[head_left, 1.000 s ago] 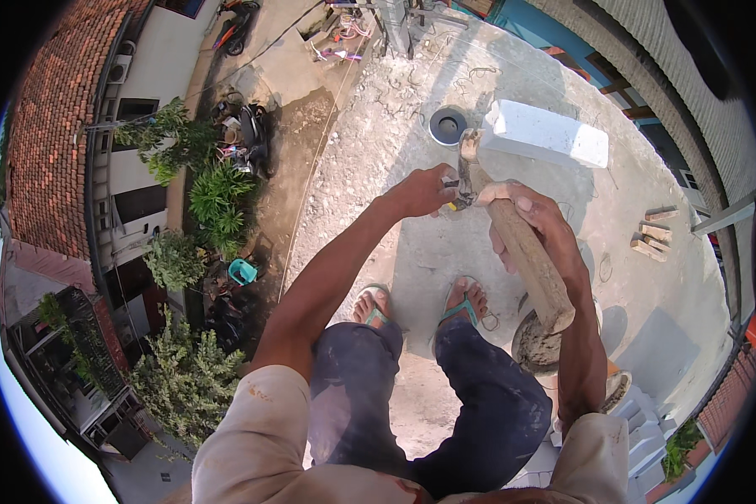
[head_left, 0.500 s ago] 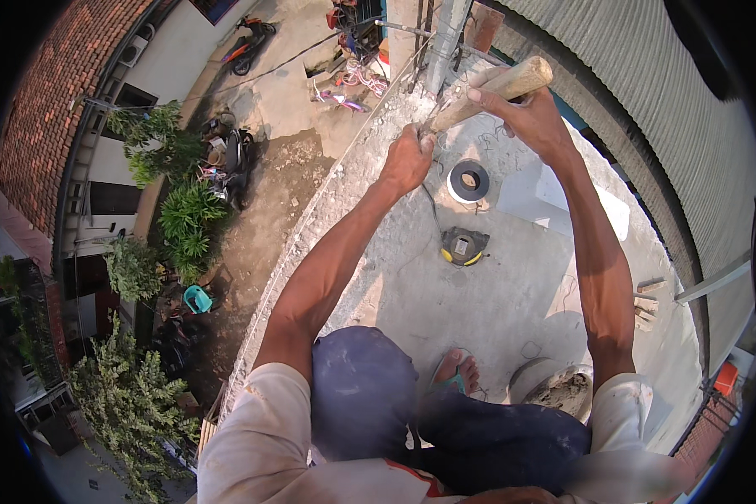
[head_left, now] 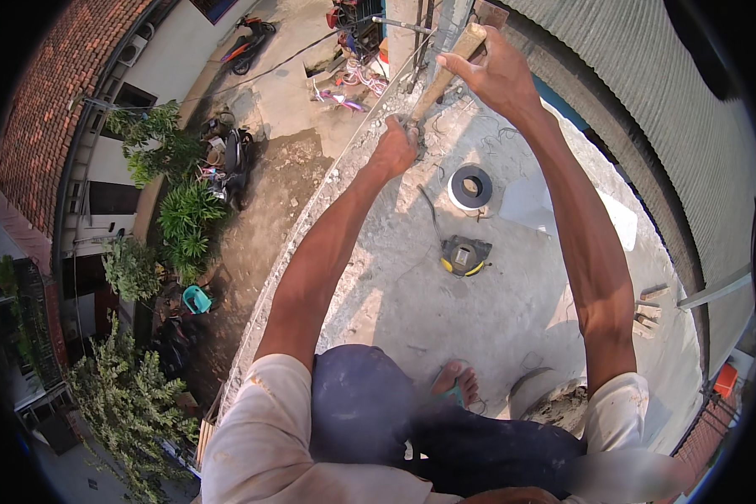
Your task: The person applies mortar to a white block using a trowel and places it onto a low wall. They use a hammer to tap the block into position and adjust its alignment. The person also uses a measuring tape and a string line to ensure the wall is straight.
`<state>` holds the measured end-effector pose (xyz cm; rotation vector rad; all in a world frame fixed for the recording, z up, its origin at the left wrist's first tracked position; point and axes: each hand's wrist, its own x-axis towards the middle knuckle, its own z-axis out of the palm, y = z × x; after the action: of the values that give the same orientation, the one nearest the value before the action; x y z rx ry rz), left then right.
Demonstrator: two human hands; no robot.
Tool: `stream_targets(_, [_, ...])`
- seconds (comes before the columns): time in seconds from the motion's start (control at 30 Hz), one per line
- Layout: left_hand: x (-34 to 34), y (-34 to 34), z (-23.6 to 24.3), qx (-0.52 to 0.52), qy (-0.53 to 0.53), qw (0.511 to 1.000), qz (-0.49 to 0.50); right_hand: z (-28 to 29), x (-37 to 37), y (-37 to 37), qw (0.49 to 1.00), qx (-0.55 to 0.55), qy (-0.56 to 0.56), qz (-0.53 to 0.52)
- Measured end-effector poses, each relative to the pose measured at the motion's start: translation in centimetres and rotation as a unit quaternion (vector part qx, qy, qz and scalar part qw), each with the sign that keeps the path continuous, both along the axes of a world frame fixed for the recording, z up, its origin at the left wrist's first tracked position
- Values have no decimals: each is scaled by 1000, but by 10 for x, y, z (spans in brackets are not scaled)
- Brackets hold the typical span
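A thick, pale wooden stick [head_left: 442, 82] slants over the far part of the concrete slab [head_left: 412, 298], next to a grey post [head_left: 452, 23]. My left hand [head_left: 392, 149] is closed at its lower end, close to the rough broken edge of the slab; what the fingertips touch there is hard to make out. Near the upper end my right hand [head_left: 504, 77] grips the stick, thumb along its side and fingers partly hidden behind it. Nearer to me lie a black-and-white ring-shaped roll [head_left: 459, 198] and a black and yellow tape measure [head_left: 464, 254].
A bucket of grey mortar [head_left: 563, 407] stands by my sandalled foot [head_left: 456, 382]. White sheet material [head_left: 517, 204] and wood scraps [head_left: 647, 315] lie rightward. Corrugated roofing [head_left: 689, 143] borders the right. Past the slab's left edge is a drop to a yard with parked motorcycles [head_left: 239, 168].
Both hands have shifted left and away from me with the stick. It now stands more steeply in view, its upper end farther left.
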<state>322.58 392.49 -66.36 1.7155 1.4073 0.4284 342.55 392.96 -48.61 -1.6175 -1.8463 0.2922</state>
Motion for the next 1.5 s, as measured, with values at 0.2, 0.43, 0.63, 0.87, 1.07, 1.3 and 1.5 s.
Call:
stream_targets(0.2, [6, 4, -13, 45, 22, 999, -9, 1, -33, 12, 995, 56, -83, 14])
stream_targets(0.43, [21, 13, -9, 50, 66, 996, -18, -12, -17, 22, 996, 60, -70, 9])
stream_targets(0.63, [7, 36, -24, 117, 67, 990, -29, -6, -39, 16, 994, 103, -40, 20])
stream_targets(0.87, [-19, 50, -19, 271, 123, 944, -146, -10, -99, 4, 955, 238, 155, 80])
stream_targets(1.07, [36, 8, 66, 158, -178, 971, 8, -32, -70, 13, 946, 75, 315, 1])
stream_targets(1.3, [-1, 52, 32, 98, -306, 947, -7, -11, -118, 13, 927, 66, 366, -55])
stream_targets(1.5, [45, 57, 51, 12, -316, 948, 22, -7, -77, 29, 922, 37, 372, -101])
